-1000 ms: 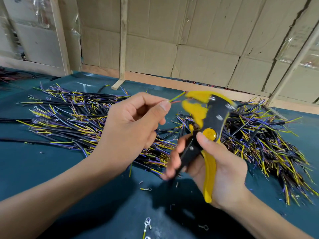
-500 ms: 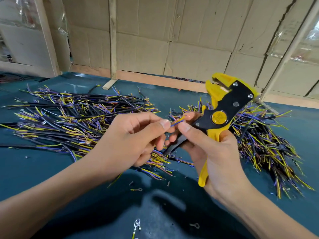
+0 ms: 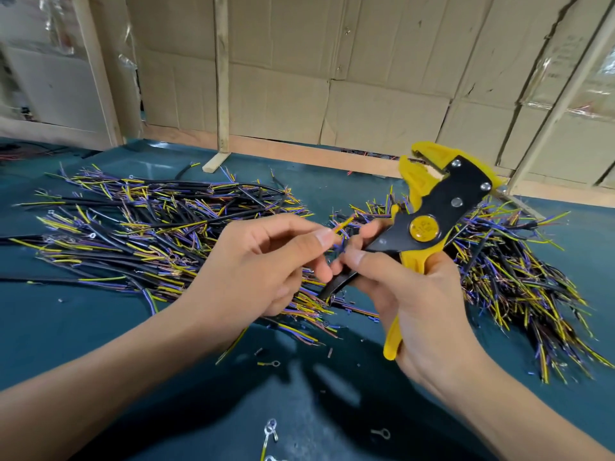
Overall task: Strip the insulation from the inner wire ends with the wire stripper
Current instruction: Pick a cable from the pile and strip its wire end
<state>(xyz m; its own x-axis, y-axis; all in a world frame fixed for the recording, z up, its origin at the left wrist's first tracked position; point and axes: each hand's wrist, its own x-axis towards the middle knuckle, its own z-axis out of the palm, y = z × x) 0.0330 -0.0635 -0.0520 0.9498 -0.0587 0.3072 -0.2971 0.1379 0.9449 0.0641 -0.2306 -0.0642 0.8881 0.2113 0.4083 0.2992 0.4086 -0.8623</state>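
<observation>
— Looking at the two hands first: what does each one hold?

— The left hand point(image 3: 263, 261) pinches a thin yellow wire point(image 3: 343, 224) between thumb and forefinger; the wire end points up and to the right. The right hand point(image 3: 412, 294) is wrapped around the handles of the wire stripper point(image 3: 442, 207), and its thumb and fingertips come close to the left fingers.

— Where is the head of the stripper?

— It is raised above the right hand, tilted to the upper left, with its yellow jaws a little apart. The wire is not between them; it is lower, beside the black handle.

— And the table?

— On the teal table point(image 3: 83, 327) lie two heaps: the left wire pile point(image 3: 139, 234) and the right wire pile point(image 3: 519, 277). Small ring terminals point(image 3: 270, 430) lie near the front edge.
</observation>
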